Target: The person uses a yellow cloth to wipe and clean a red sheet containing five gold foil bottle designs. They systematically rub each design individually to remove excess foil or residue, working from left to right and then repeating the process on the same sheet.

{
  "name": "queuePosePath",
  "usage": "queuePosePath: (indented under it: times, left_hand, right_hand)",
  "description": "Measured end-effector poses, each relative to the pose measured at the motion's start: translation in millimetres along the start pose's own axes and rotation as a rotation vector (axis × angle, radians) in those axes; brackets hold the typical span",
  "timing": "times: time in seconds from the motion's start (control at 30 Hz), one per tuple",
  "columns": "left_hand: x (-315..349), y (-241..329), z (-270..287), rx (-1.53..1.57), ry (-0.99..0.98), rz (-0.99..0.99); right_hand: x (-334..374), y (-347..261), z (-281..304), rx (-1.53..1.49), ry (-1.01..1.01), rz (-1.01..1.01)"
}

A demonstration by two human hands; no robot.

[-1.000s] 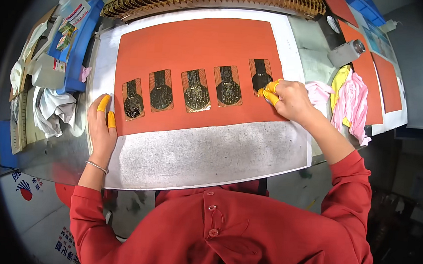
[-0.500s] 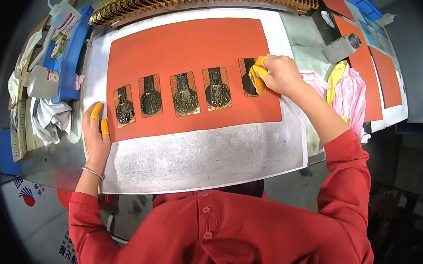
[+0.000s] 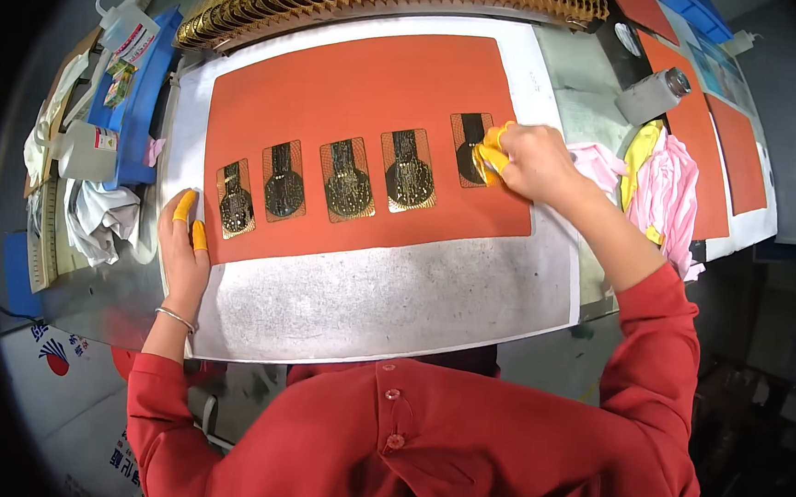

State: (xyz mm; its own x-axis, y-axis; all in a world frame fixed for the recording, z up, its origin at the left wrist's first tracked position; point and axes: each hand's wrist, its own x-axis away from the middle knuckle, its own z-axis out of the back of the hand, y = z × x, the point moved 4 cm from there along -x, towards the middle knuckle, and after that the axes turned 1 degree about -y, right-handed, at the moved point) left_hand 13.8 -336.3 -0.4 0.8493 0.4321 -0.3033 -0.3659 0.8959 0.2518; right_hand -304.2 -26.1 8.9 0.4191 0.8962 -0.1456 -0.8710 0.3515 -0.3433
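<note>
Several thin dark panels with gold mesh borders lie in a row on an orange-red mat (image 3: 354,79). At the right end of the row, my right hand (image 3: 535,166) presses a folded yellow cloth (image 3: 488,169) against the rightmost panel (image 3: 468,129). Its fingers are closed round the cloth, and yellow finger covers sit on some of them. The hand hides that panel's right side. My left hand (image 3: 185,252) lies with fingers stretched at the mat's left edge, yellow covers on two of them, holding nothing. Nearest to it is the leftmost panel (image 3: 236,208).
A rack of gold-coloured pieces (image 3: 378,2) spans the far edge. A blue tray (image 3: 137,152) and bottles stand at left, beside a white cloth (image 3: 100,218). Pink cloths (image 3: 665,184) and a grey bottle (image 3: 653,96) lie at right.
My right hand has moved slightly down over the rightmost panel with the yellow cloth. My left hand stays at the mat's left edge. The whole view has shifted slightly.
</note>
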Motion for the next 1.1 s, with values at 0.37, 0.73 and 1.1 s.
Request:
queuePosePath:
  times: [0.37,0.73,1.1]
  left_hand:
    - [4,-2,2,0.035,0.032,0.010]
    - [7,-3,4,0.037,0.045,-0.012]
    - [2,-8,-1,0.018,0.006,0.000]
  right_hand:
    - [8,-9,6,0.026,-0.055,0.019]
    - [13,-16,2,0.019,-0.095,-0.009]
    - [45,-14,48,0.050,0.019,-0.014]
